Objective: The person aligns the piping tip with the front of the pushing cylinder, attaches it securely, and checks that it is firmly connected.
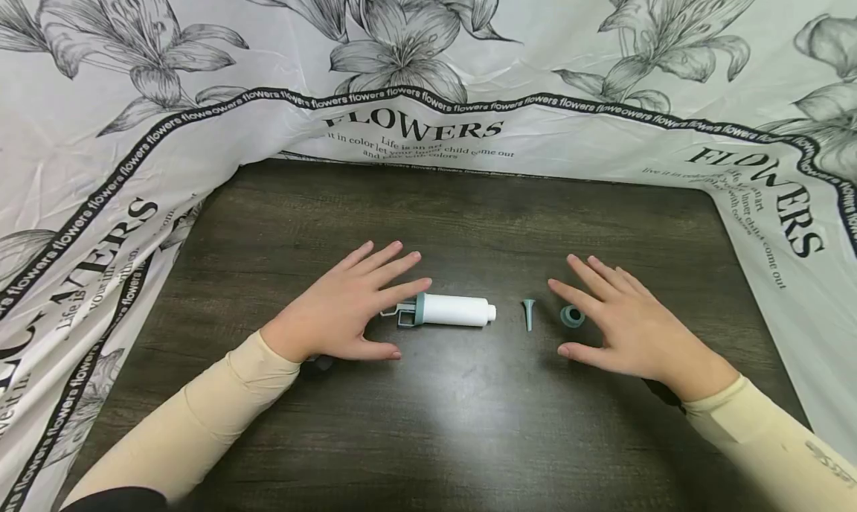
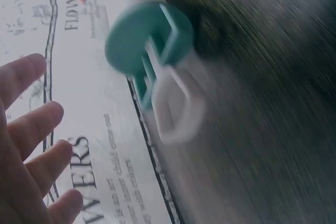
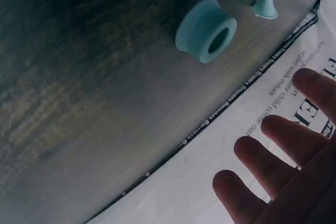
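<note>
Syringe [image 1: 455, 310] lies on its side on the table [image 1: 469, 214], handle end L, white tip [image 1: 492, 313] R; prob. set down this way b/c its long body rests steadier flat than on end. Handle [image 2: 178, 135] sits past the green collar [image 2: 126, 43], partly hidden by L hand [image 1: 341, 304] in head view. L grip is spread, fingers [image 2: 23, 77] apart & holding nothing; left wrist view shows a gap btwn them and the handle, tho it's v. blurry. R hand [image 1: 629, 330] is nearest the green ring [image 3: 194, 30], its grip also spread w/ nothing held. Green nozzle [image 3: 266, 10] lies btwn white tip and ring, apart from both. All 3 items make a rough row, likely so each is easy to see & reach. Ring rests w/ its hole up, maybe b/c that's its steadiest side. Hands flank the row, which seems to leave the middle in view. Flowered cloth [image 1: 281, 21] hangs round the far edge & sides, prob. as a backdrop.
</note>
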Demonstrator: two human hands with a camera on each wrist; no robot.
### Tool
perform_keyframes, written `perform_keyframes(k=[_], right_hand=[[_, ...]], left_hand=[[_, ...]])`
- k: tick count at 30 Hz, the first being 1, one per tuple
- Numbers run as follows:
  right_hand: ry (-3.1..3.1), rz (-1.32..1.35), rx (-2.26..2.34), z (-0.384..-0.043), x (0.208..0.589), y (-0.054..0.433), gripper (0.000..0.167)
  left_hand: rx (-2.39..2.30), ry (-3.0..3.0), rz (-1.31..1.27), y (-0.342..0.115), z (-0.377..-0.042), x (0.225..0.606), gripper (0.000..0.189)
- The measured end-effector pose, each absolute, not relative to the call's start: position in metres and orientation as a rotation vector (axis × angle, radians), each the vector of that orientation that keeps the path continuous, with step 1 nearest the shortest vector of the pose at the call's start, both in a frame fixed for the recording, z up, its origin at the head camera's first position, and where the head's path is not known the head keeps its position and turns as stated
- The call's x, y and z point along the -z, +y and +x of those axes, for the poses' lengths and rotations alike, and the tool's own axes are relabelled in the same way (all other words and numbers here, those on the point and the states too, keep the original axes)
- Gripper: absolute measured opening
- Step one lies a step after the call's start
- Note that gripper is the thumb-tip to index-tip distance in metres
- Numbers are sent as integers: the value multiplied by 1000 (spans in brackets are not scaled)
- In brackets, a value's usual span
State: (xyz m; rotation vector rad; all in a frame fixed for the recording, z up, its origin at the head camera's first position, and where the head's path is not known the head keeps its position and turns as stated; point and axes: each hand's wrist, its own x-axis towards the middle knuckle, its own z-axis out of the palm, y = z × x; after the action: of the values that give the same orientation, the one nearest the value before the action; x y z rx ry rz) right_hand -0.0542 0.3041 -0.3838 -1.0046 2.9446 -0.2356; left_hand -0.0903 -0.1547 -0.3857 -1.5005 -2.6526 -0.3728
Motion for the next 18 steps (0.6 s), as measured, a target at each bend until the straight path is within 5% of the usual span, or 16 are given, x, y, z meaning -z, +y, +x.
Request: perform_keyframes(k=[11,18], right_hand=[[2985,-1180,381,-65,407,302,51],[2981,-1172,383,-68,418,300,45]], left_hand=[[468,-2557,-1563,-100,-94,396,81],[451,-2563,-1580,-63,-92,400,70]])
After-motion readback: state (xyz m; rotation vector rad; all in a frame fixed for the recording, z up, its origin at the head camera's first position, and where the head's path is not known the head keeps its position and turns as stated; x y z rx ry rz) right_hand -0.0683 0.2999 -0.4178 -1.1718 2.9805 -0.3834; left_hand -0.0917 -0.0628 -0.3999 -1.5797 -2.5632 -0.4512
